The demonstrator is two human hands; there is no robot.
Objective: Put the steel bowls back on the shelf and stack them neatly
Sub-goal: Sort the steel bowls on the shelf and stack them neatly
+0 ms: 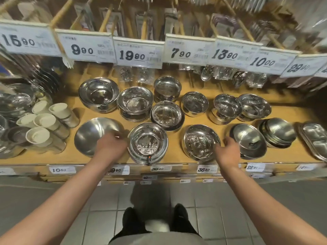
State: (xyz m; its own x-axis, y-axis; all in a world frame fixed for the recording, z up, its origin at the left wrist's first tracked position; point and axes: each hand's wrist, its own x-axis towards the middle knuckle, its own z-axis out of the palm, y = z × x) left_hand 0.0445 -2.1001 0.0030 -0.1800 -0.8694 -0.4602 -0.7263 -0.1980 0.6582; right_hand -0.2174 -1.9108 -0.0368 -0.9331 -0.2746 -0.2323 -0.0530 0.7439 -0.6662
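Two hands [110, 145] [228, 150] beside rim-up bowl stack [148, 144] on shelf [221, 157].

The left hand [110, 145] is smeared with motion blur, so its fingers can't be read, and it covers the near rim of the big tilted bowl [93, 133]. Small print on the price tags [138, 53] is too blurred to read. The steel tray [316, 142] is cut off at the right edge, and the hanging packets [113, 20] up top are just blur.
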